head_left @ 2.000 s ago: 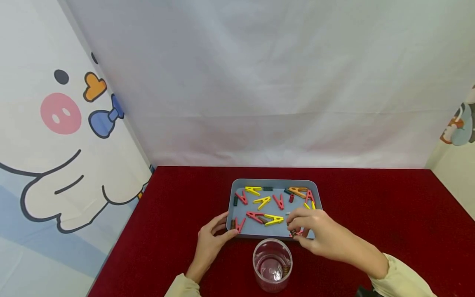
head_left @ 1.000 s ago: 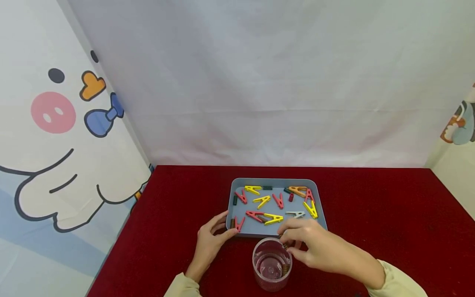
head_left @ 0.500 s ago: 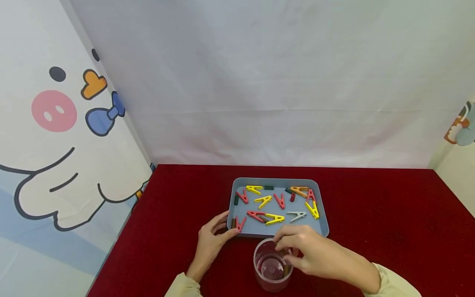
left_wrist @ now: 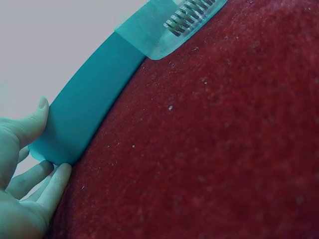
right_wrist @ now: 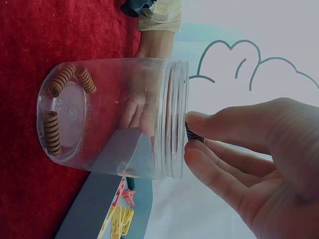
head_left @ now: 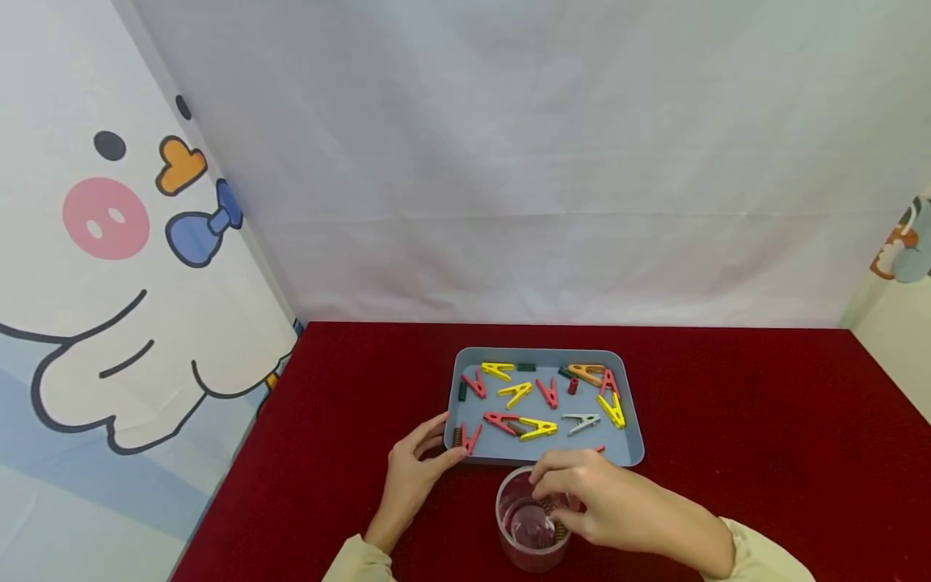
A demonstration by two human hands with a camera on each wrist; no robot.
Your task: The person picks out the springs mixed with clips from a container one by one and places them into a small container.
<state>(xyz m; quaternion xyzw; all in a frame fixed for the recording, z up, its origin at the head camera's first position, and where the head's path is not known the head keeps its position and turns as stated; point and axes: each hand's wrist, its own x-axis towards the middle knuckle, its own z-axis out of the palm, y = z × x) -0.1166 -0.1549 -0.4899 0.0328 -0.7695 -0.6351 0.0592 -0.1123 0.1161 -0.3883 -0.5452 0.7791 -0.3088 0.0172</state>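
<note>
My right hand (head_left: 592, 493) pinches a dark coil spring (right_wrist: 193, 133) between thumb and fingers, right at the mouth of a clear plastic jar (head_left: 534, 558). Three brown coil springs (right_wrist: 52, 132) lie at the jar's bottom in the right wrist view. Behind the jar is a shallow blue-grey tray (head_left: 633, 420). My left hand (head_left: 418, 477) holds the tray's near left corner, thumb on one side and fingers on the other, as the left wrist view also shows. Red and yellow plastic clips (head_left: 538, 429) and loose springs are spread over the tray.
A red cloth (head_left: 742, 420) covers the table. Also in the tray are a pale grey clip (head_left: 582, 422), an orange clip (head_left: 586, 372), dark green springs (head_left: 527, 367) and a small red spring (head_left: 573, 386). A white curtain (head_left: 553, 162) hangs behind the table.
My right hand has carried the spring from the tray's near right part leftward and nearer to the jar's mouth, uncovering the pale grey clip. My left hand stays at the tray corner.
</note>
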